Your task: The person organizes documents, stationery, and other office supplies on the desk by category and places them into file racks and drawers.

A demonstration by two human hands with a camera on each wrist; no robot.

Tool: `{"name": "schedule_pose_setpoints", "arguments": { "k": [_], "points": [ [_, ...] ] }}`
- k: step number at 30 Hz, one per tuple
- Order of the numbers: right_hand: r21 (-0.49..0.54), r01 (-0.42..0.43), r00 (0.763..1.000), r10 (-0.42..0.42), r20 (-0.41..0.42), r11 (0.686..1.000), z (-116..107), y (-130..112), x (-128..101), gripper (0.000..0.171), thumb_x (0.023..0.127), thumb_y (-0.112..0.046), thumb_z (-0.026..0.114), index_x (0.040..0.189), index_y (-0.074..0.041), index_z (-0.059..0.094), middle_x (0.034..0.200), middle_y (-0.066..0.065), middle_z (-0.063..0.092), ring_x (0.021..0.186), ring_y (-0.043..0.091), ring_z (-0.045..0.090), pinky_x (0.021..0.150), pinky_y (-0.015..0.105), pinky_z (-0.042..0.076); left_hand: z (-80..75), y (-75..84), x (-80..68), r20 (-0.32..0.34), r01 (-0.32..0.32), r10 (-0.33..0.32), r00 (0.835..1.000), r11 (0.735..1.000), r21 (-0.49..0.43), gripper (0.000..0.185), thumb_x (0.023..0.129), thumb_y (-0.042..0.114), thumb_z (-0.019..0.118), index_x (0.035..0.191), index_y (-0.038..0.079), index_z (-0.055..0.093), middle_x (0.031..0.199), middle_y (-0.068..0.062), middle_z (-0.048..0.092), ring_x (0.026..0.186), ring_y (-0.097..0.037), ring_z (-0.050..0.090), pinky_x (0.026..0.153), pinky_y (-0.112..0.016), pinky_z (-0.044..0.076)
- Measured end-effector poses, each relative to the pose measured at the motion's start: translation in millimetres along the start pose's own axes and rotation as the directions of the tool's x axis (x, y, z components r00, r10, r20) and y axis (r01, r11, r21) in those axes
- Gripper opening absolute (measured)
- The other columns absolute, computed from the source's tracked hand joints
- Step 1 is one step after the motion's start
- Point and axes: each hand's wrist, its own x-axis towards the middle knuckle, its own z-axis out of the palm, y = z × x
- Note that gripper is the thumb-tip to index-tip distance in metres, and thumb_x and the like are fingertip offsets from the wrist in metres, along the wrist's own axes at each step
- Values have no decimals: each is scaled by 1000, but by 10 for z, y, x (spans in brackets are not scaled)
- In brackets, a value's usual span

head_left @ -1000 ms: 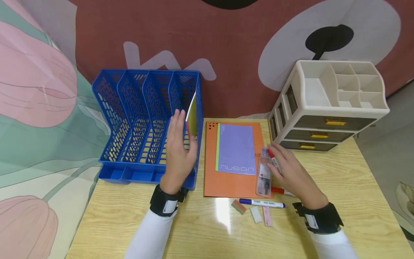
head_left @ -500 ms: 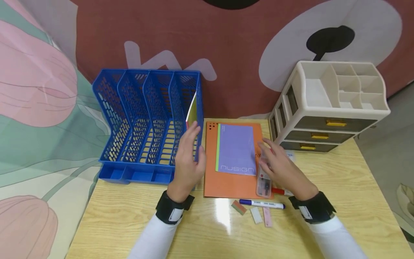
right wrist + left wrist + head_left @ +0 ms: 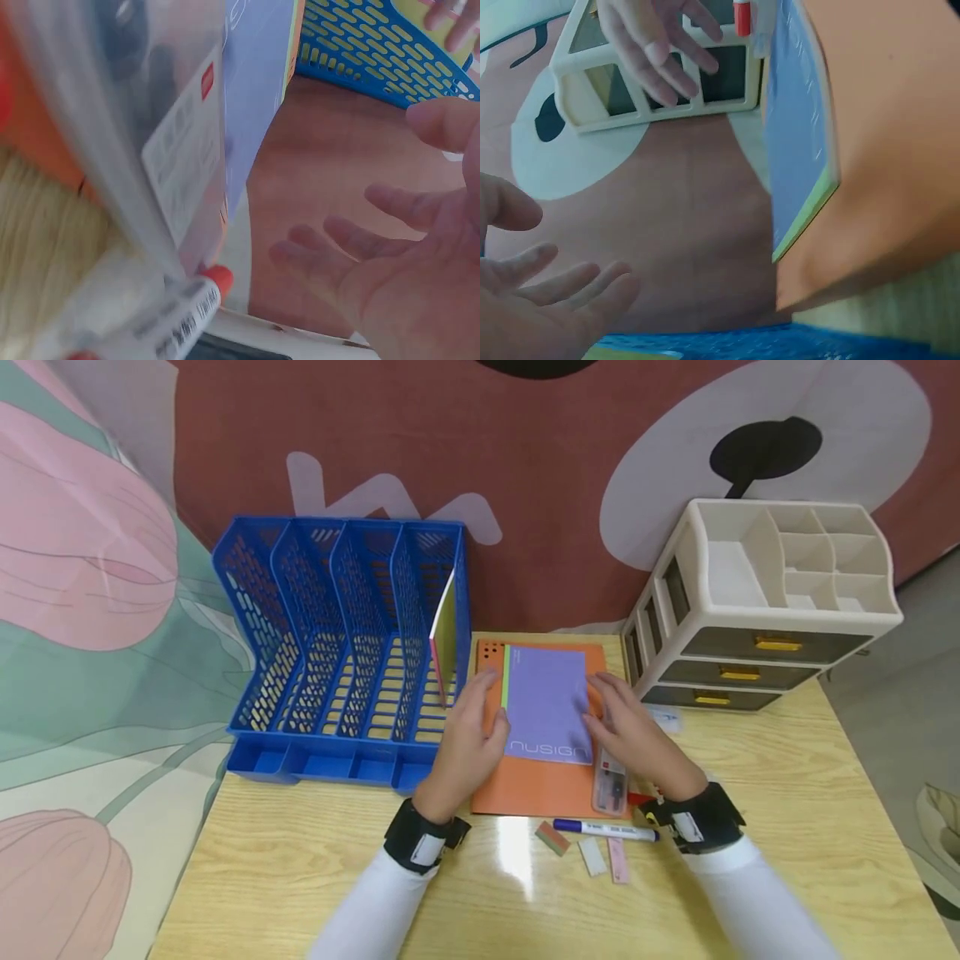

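Note:
A purple notebook (image 3: 546,706) with a green spine strip lies on an orange folder (image 3: 498,789). My left hand (image 3: 467,752) hovers by its left edge, fingers loosely bent and holding nothing. By the right edge is my right hand (image 3: 643,739), relaxed and holding nothing, partly above a clear plastic case (image 3: 611,787). The right wrist view shows a red-capped marker (image 3: 180,319) beside that case; my wrist mostly hides the markers in the head view. A thin booklet (image 3: 446,643) with a yellow-green face stands in the rightmost slot of the blue file rack (image 3: 300,747).
A white drawer unit (image 3: 765,610) stands at the back right. Near the folder's front edge lie a blue-capped marker (image 3: 606,831), a brown-green eraser (image 3: 552,838), a white eraser (image 3: 592,857) and a pink one (image 3: 618,860). A fabric backdrop hangs behind.
My left hand has left the booklet in the rack and moved right to the notebook. My right hand has moved left from the case and red-capped marker toward the notebook's right edge.

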Motion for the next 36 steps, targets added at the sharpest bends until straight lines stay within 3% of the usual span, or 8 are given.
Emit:
{"name": "schedule_pose_setpoints", "arguments": {
  "k": [6, 12, 16, 21, 26, 29, 32, 36],
  "points": [
    [83, -68, 998, 66, 23, 994, 86, 13, 89, 65, 102, -18, 64, 156, 5, 36, 162, 30, 33, 149, 47, 33, 120, 65, 30, 120, -67, 30, 100, 166, -163, 982, 986, -24, 52, 98, 6, 59, 148, 4, 47, 151, -17, 52, 133, -34, 57, 110, -49, 50],
    [113, -197, 979, 191, 65, 974, 125, 35, 144, 64, 104, -20, 59, 157, 5, 34, 162, 29, 33, 150, 46, 34, 120, 63, 30, 230, -161, 40, 147, 329, -315, 938, 941, -84, 52, 98, 8, 59, 149, 7, 47, 151, -14, 52, 134, -37, 56, 108, -54, 50],
    [113, -284, 957, 273, 98, 952, 120, 42, 178, 65, 104, -23, 57, 157, 6, 33, 162, 29, 34, 147, 47, 37, 119, 64, 33, 278, -219, 52, 163, 409, -387, 908, 903, -131, 52, 98, 7, 60, 148, 5, 48, 150, -20, 53, 135, -41, 55, 110, -57, 48],
    [123, -335, 936, 316, 154, 934, 126, 38, 202, 68, 105, -24, 56, 157, 10, 29, 161, 33, 34, 148, 49, 36, 118, 64, 33, 319, -287, 69, 206, 530, -493, 845, 821, -211, 52, 98, 9, 60, 149, 8, 48, 151, -27, 50, 138, -43, 52, 111, -61, 45],
    [127, -354, 927, 331, 175, 926, 148, 50, 230, 69, 105, -25, 54, 157, 11, 27, 158, 34, 38, 147, 48, 38, 117, 62, 36, 371, -338, 108, 233, 593, -546, 805, 764, -256, 53, 99, 7, 58, 150, 7, 46, 152, -26, 49, 136, -41, 55, 105, -57, 51],
    [139, -365, 922, 336, 192, 921, 160, 46, 249, 68, 106, -26, 53, 157, 11, 28, 154, 34, 44, 143, 47, 45, 115, 61, 40, 396, -342, 158, 253, 637, -584, 771, 710, -302, 54, 99, 7, 56, 151, 5, 44, 150, -27, 51, 129, -40, 60, 99, -55, 55],
    [136, -370, 917, 338, 211, 919, 171, 34, 266, 67, 106, -26, 53, 156, 10, 30, 151, 35, 46, 139, 47, 49, 113, 62, 42, 415, -341, 219, 240, 662, -622, 745, 649, -375, 54, 96, 5, 55, 150, 0, 45, 152, -27, 48, 134, -42, 55, 109, -55, 49],
    [127, -399, 902, 364, 232, 908, 171, 22, 282, 67, 106, -27, 52, 157, 9, 29, 153, 34, 45, 140, 47, 48, 114, 63, 41, 428, -346, 274, 205, 669, -663, 720, 583, -461, 54, 93, 3, 57, 146, -3, 49, 158, -27, 41, 150, -40, 36, 123, -53, 33]
  ]
}}
